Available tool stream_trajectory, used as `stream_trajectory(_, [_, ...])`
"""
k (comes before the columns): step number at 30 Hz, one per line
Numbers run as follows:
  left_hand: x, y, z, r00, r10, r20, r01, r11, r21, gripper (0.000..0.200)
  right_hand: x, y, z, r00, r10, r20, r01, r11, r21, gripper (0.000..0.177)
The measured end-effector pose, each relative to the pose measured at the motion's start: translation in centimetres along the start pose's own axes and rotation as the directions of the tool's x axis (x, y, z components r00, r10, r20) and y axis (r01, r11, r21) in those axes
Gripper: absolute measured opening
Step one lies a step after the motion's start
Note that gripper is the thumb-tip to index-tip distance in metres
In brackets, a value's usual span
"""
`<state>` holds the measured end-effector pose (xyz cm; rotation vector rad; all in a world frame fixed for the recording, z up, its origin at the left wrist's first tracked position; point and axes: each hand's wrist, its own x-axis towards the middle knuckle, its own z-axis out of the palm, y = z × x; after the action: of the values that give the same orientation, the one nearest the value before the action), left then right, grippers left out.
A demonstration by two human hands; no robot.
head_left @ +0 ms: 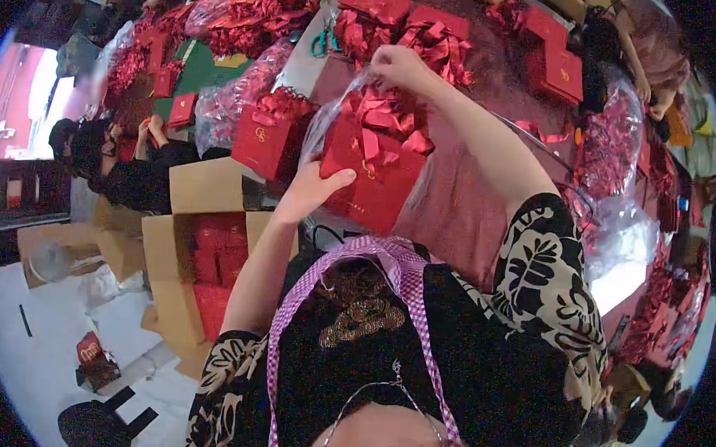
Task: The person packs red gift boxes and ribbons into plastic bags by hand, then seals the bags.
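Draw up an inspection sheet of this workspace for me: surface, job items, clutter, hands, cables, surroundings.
Surface: dark red covering, partly bare near the hands.
Job items: red bag topped with red ribbons; clear plastic beside it.
Clutter: teal-handled scissors, another red bag.
Hands: left hand grips the bag; right hand, higher, appears to pinch the plastic.
Cables: dark loop at right; cannot tell whether it's a cord.
Surroundings: open carton holding red items; another person at left.

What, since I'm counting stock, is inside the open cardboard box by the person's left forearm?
Red packages show inside the cardboard box. Whatever lies beneath them is covered, and the left forearm hides part of the box.
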<state>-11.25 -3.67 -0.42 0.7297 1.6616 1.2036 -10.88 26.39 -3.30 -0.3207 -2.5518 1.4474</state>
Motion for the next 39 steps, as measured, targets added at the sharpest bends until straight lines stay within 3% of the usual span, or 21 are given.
stream_trajectory(1, [0.0, -0.2, -0.1, 0.999, 0.030, -0.037, -0.028, 0.999, 0.044, 0.037, 0.1, -1.2, -0.6, 0.957, -0.282, -0.073, 0.257, 0.934, -0.248, 0.011])
stream_trajectory(2, [0.0, -0.3, -0.1, 0.996, 0.060, -0.071, -0.054, 0.995, 0.087, 0.038, -0.4, -3.5, -1.2, 0.964, -0.251, -0.083, 0.202, 0.903, -0.379, 0.010])
stream_trajectory(3, [0.0, -0.1, -0.2, 0.996, 0.059, -0.069, -0.052, 0.994, 0.092, 0.038, -0.5, -5.5, -1.8, 0.964, -0.250, -0.088, 0.200, 0.905, -0.376, 0.010])
stream_trajectory(5, [-0.2, 0.8, -0.2, 0.998, -0.022, -0.060, 0.026, 0.998, 0.063, 0.040, -0.8, -8.1, -2.8, 0.933, -0.358, 0.038, 0.306, 0.733, -0.608, 0.010])
stream_trajectory(9, [-0.1, 1.3, -0.1, 0.996, 0.053, -0.077, -0.045, 0.994, 0.098, 0.040, -1.4, -9.4, -4.1, 0.867, -0.498, 0.027, 0.419, 0.699, -0.580, 0.015])
stream_trajectory(12, [-0.2, 1.0, -0.6, 0.998, -0.034, -0.055, 0.037, 0.998, 0.054, 0.043, -2.7, -9.5, -4.3, 0.854, -0.519, 0.035, 0.462, 0.724, -0.512, 0.014])
stream_trajectory(14, [-0.5, 1.3, -0.5, 0.997, 0.027, -0.071, -0.025, 0.999, 0.025, 0.047, -4.3, -8.1, -5.2, 0.867, -0.464, -0.182, 0.434, 0.882, -0.185, 0.019])
stream_trajectory(16, [0.1, -0.2, -0.4, 0.992, 0.049, -0.117, -0.053, 0.998, -0.025, 0.044, -6.9, -4.4, -5.9, 0.923, -0.215, -0.318, 0.169, 0.971, -0.168, 0.024])
stream_trajectory(18, [0.3, -0.5, -0.4, 0.984, 0.070, -0.164, -0.083, 0.994, -0.076, 0.042, -11.1, -2.3, -5.7, 0.954, 0.008, -0.298, -0.039, 0.994, -0.099, 0.022])
stream_trajectory(20, [0.2, 0.1, -0.3, 0.988, -0.033, -0.154, 0.010, 0.989, -0.151, 0.041, -15.1, -0.7, -3.8, 0.985, 0.166, -0.035, -0.152, 0.955, 0.255, 0.022])
stream_trajectory(21, [0.3, 0.0, -0.2, 0.988, -0.034, -0.149, 0.011, 0.988, -0.152, 0.041, -16.3, -0.4, -2.8, 0.985, 0.171, -0.037, -0.156, 0.955, 0.254, 0.022])
stream_trajectory(23, [0.3, -0.1, -0.3, 0.985, -0.046, -0.168, 0.011, 0.979, -0.202, 0.041, -17.9, -0.1, -0.8, 0.947, 0.300, 0.115, -0.321, 0.883, 0.341, 0.022])
stream_trajectory(27, [0.5, 0.2, -0.6, 0.993, 0.044, -0.110, -0.049, 0.998, -0.043, 0.048, -17.8, 1.1, 2.3, 0.975, 0.217, -0.046, -0.192, 0.928, 0.319, 0.019])
stream_trajectory(29, [0.9, -0.5, -1.0, 0.993, -0.009, -0.116, 0.005, 0.999, -0.035, 0.047, -17.6, 0.9, 2.5, 0.877, 0.478, -0.047, -0.360, 0.719, 0.594, 0.015])
stream_trajectory(30, [1.1, -1.0, -1.1, 0.990, -0.065, -0.128, 0.062, 0.998, -0.033, 0.046, -17.6, 0.7, 2.3, 0.878, 0.476, -0.050, -0.357, 0.721, 0.594, 0.015])
stream_trajectory(33, [1.6, -1.4, -1.4, 0.989, -0.112, -0.101, 0.103, 0.991, -0.088, 0.044, -18.2, -0.5, 0.5, 0.905, 0.298, -0.304, -0.145, 0.888, 0.437, 0.007])
stream_trajectory(37, [1.6, -0.6, -0.6, 0.975, -0.112, -0.193, 0.094, 0.990, -0.103, 0.045, -19.9, -5.0, -1.5, 0.840, 0.330, -0.432, -0.200, 0.927, 0.318, 0.008])
stream_trajectory(39, [2.4, -2.1, -0.7, 0.990, 0.010, -0.142, -0.028, 0.991, -0.129, 0.045, -20.7, -5.3, -2.0, 0.845, 0.323, -0.427, -0.244, 0.942, 0.230, 0.007])
